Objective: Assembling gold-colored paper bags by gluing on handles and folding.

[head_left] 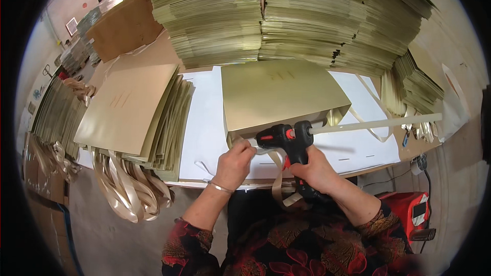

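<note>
Gripping a hot glue gun (295, 145), my right hand (316, 169) has its fingers wrapped round the black handle, closed on it just by the red trigger. My left hand (235, 164) is at the nozzle end, fingers bent inward by a gold paper bag's (281, 92) near left corner; their tips are hidden, so I cannot tell whether they are closed on anything. A metal bangle (221, 188) circles that wrist. A pale glue stick (376, 123) juts from the gun's rear, toward the right. Under my 2 hands' level, a satin ribbon (276, 186) hangs down. The bag lies on its side on a white sheet (202, 122), near edge toward me. Left of it sits a pile of gold bags (128, 105), ribbon handles (125, 189) looping over the table edge. Beyond rise tall stacks of flat gold bags (307, 20), with a cardboard box (125, 25) to their left.
</note>
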`<state>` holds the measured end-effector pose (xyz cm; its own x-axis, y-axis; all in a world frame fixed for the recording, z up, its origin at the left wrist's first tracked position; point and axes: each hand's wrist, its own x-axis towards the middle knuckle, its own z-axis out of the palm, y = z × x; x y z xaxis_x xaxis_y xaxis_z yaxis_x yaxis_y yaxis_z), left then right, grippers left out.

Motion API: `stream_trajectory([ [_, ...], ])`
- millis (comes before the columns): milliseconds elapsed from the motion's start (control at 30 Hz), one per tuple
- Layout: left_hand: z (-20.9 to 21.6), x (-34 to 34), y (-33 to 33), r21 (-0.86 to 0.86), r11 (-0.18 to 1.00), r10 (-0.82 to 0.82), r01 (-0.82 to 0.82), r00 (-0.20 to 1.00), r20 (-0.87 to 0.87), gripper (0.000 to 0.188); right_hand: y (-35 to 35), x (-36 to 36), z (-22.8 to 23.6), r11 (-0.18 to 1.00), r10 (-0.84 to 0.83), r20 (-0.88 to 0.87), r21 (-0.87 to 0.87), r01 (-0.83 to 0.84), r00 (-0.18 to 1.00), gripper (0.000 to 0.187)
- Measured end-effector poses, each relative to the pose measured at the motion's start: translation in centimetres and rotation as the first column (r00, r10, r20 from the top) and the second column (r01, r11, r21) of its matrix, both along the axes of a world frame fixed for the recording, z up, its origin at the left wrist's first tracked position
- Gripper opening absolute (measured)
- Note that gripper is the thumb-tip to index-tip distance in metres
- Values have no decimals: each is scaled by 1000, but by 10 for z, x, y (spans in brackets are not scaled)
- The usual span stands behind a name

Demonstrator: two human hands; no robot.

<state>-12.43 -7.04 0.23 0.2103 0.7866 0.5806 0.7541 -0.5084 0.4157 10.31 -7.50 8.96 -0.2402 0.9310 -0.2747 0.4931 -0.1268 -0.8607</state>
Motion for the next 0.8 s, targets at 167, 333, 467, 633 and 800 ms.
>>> stream_trajectory([
  [167,-5,-1,-8,-1,998,-62,62,998,-10,13,-3,5,-1,998,-29,-234,53,43,972,33],
  [333,-3,1,-7,9,997,-77,77,997,-8,15,-3,-7,-17,992,-52,-498,-127,-13,866,30],
  [467,-3,1,-8,8,997,-71,71,997,-1,15,-2,-24,-30,998,-65,-567,-54,41,821,29],
  [633,-5,0,-7,19,996,-83,83,996,26,15,3,-18,-27,995,45,-312,-74,-71,949,30],
  [800,-3,-1,-7,20,995,-101,101,994,40,15,2,18,-10,999,-44,-152,-21,42,987,37],
])
